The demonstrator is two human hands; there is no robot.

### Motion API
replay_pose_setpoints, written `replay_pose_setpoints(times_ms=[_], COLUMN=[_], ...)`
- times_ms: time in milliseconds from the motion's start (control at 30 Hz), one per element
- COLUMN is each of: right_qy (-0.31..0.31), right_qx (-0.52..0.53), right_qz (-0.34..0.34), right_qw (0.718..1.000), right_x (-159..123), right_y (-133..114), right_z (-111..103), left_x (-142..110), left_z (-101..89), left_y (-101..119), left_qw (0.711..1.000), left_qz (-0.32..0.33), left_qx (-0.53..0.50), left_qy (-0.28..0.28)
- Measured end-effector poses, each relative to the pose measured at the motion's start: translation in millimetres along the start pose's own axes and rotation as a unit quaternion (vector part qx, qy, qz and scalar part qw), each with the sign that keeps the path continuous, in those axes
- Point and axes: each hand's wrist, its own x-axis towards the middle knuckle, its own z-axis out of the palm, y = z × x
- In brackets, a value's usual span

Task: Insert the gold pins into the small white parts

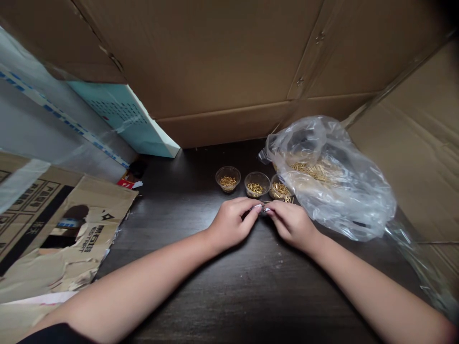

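Observation:
My left hand (237, 219) and my right hand (291, 220) meet fingertip to fingertip above the dark table, each closed in a pinch. White bits show at the fingertips of both; what they grip is too small to make out. Just beyond them stand three clear plastic cups in a row: a left cup (228, 179), a middle cup (257, 185) and a right cup (280, 188), each holding small gold-coloured metal pieces. A few thin gold pins (288, 199) lie by the right cup, partly hidden behind my right hand.
A crumpled clear plastic bag (362, 205) with many gold pins (313, 172) inside lies at the right. Cardboard walls (222, 62) close off the back and right. A torn printed carton (103, 215) and a light blue box (122, 117) stand at the left of the dark table (229, 296).

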Motion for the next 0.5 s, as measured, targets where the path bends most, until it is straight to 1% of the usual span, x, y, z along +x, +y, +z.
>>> replay_pose_setpoints(times_ms=[67, 167, 233, 333, 400, 500], right_qy=[0.005, 0.022, 0.030, 0.032, 0.032, 0.028], right_qx=[0.014, 0.016, 0.012, 0.017, 0.022, 0.024], right_qz=[0.005, 0.012, 0.011, 0.006, 0.007, 0.009], right_qw=[1.000, 1.000, 0.999, 0.999, 0.999, 0.999], right_x=[0.9, 1.8, 2.0, 1.9, 1.7, 1.5], right_y=[0.4, 1.0, 1.1, 1.1, 0.8, -0.1], right_z=[0.3, 0.5, 0.8, 1.5, 1.6, 1.3], left_x=[-2.3, -4.2, -4.2, -3.3, -2.8, -2.6], left_z=[0.6, -0.2, -1.7, -3.6, -3.9, -3.5], left_y=[-1.3, -2.0, -1.5, -0.9, -1.5, -3.5], left_qw=[1.000, 0.999, 1.000, 0.997, 0.992, 0.986], left_qz=[-0.012, -0.027, 0.001, 0.070, 0.110, 0.143], left_qx=[-0.009, -0.024, -0.007, 0.035, 0.054, 0.079], left_qy=[-0.003, 0.009, 0.005, 0.004, 0.024, 0.046])
